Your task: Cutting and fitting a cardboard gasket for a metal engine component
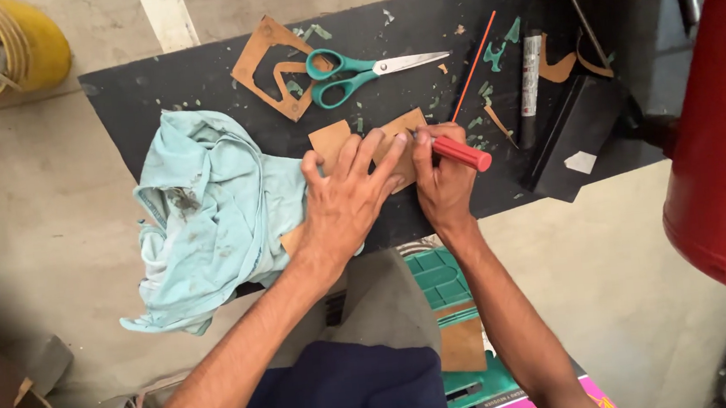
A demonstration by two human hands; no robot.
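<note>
Far left, upper corner: yellow bucket on the concrete floor. Black work board across the middle, littered with small green and brown scraps.

Left part of board: crumpled pale-blue cloth, stained, hanging over the near edge.

Above and right of cloth: brown cut-out stencil sheet, teal-handled scissors lying partly on it, blades shut, pointing right.

Centre: left hand flat, fingers spread, pressing down on a brown leather piece (most of the piece hidden beneath the palm; wrist edge over the cloth).

Just right, touching the same piece: right hand closed around a red-handled tool, tip set against the leather's right edge. Tip itself too small to make out.

Beyond: thin red stick lying slantwise; dark cylindrical tube beside it; black box at the board's right end, tilted over the edge.

Far right: large red cylinder.

Bottom, near the lap: green tray with a brown sheet on it.
</note>
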